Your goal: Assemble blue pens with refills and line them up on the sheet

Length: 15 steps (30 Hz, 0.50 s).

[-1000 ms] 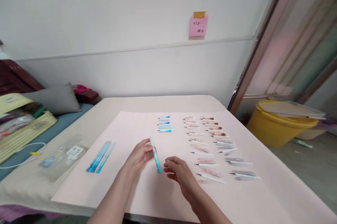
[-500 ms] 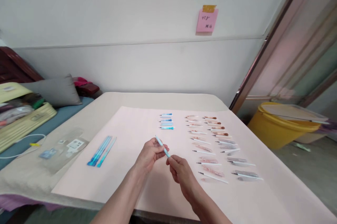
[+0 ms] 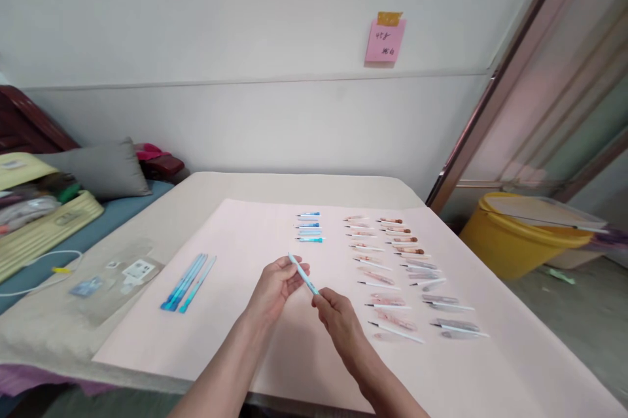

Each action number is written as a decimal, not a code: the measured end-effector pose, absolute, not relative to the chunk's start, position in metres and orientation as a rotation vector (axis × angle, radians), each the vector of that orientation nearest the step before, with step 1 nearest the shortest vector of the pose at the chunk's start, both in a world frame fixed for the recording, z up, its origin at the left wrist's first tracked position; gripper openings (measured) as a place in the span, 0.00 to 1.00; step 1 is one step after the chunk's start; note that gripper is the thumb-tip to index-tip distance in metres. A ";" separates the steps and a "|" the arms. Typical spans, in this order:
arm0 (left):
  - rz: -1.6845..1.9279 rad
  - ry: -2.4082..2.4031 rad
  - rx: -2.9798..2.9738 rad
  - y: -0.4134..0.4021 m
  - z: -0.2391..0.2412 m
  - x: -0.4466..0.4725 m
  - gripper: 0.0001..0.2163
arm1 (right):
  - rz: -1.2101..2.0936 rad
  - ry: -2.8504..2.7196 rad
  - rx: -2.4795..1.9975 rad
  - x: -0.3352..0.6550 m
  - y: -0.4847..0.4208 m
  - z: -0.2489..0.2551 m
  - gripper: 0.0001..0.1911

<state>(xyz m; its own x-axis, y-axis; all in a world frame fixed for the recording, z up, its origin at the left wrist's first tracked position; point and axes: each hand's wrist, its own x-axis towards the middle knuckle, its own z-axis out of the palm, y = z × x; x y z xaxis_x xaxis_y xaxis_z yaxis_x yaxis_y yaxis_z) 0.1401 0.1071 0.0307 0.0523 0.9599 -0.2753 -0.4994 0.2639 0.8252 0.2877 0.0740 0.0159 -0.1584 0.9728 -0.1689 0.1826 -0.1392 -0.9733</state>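
Both my hands hold one light blue pen [image 3: 303,273] above the pink sheet [image 3: 245,241]. My left hand [image 3: 275,287] pinches its upper half between thumb and fingers. My right hand [image 3: 336,320] is closed on its lower end. Three blue pens [image 3: 189,282] lie together on the sheet to the left. Beyond my hands lies a short column of blue pen parts [image 3: 309,227]. To the right run two columns of pink, brown and grey pen parts [image 3: 392,267].
The sheet covers a beige table [image 3: 206,189] against a white wall with a pink sticky note [image 3: 385,40]. Clear packets [image 3: 118,274] lie at the table's left edge. A yellow tub [image 3: 520,231] stands on the floor at right. A grey cushion [image 3: 105,169] and yellow case [image 3: 44,222] sit at left.
A second ago only my left hand held the pen, tip down, with my right hand open beside it. My right hand has since closed on the lower end; the pen now lies slanted between both hands.
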 end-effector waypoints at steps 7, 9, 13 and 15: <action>1.256 1.026 0.575 0.107 0.029 0.141 0.09 | 1.362 -1.370 -1.393 0.287 0.074 0.017 0.11; 1.254 0.962 0.555 0.108 0.031 0.141 0.10 | 1.365 -1.371 -1.397 0.288 0.075 0.018 0.11; 1.291 1.097 0.630 0.109 0.029 0.138 0.08 | 1.361 -1.427 -1.370 0.288 0.074 0.018 0.10; 1.291 1.158 0.658 0.109 0.028 0.137 0.09 | 1.362 -1.446 -1.363 0.288 0.074 0.016 0.10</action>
